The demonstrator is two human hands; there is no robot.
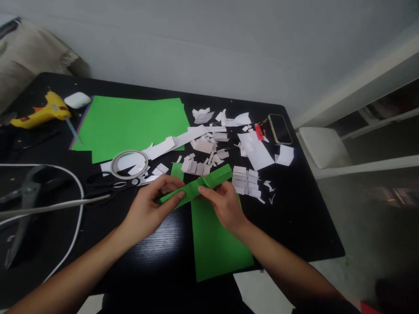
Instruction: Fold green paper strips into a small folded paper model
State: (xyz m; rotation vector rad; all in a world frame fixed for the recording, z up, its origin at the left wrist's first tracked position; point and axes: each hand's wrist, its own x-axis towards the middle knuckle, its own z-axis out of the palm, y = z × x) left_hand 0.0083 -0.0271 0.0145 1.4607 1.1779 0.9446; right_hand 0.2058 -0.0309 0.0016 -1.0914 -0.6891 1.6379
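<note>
A folded strip of green paper [214,176] is held between both hands above the black table, tilted up toward the right. My left hand [157,203] grips its left end, thumb on the near face and the other fingers behind. Pinching it near the middle is my right hand [225,203], with the thumb on top; its other fingers are mostly hidden. A larger green sheet [219,244] lies flat beneath my right hand and reaches the table's near edge. Just beyond the strip lie small folded white paper pieces [196,166].
Green sheets [134,122] lie at the back left beside a yellow glue gun [49,112]. A tape roll [129,165], black scissors [108,183] and a white cable [80,209] are on the left. Folded paper stacks [245,181] and a phone [279,129] sit to the right.
</note>
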